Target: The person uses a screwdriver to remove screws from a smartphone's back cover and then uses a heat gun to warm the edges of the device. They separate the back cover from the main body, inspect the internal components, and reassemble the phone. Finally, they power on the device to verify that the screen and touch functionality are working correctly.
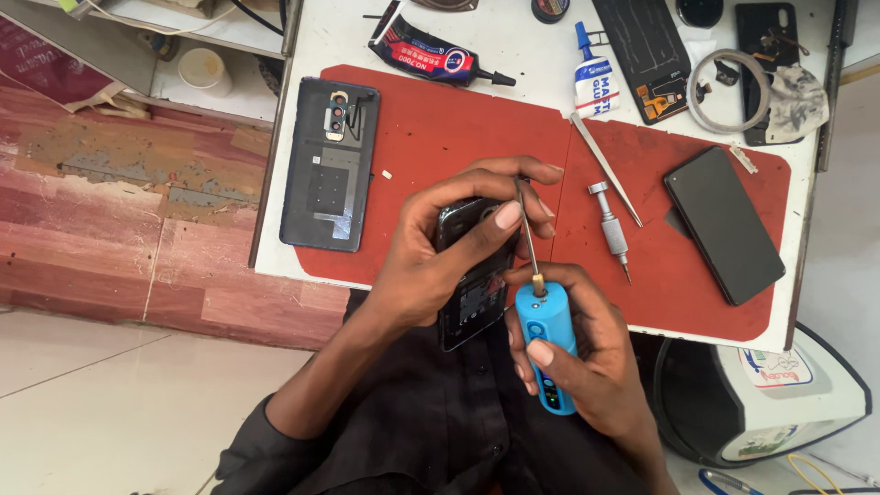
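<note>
White worktable [513,46] fills the upper frame; its near edge runs just past the red mat. Landmark: red mat [431,128], lying flat, covering most of the table front.

Opened phone [472,275], dark, internals up, sits at the mat's near edge, its lower end hanging past the table edge over the lap. Left hand [440,247] is clamped around it, fingers wrapped over the top end, thumb laid across the face.

Blue electric screwdriver [547,344] is off the mat's near edge, its thin bit rising back over the mat to the phone's upper right corner. Right hand [587,357] is closed tight around the blue body, thumb pressed on its side.

Phone back cover [330,165], grey, lies on the mat's left edge, partly overhanging onto white table. Black phone [724,225], screen dark, lies tilted on the mat's right end, near the table's right edge.

Open room: bare mat between back cover and left hand; a narrower strip between right hand and black phone, holding a small manual screwdriver [612,229] and tweezers [605,170].

Beyond the mat's far edge: black glue tube [435,57], white glue bottle [594,78], tape roll [729,90].
</note>
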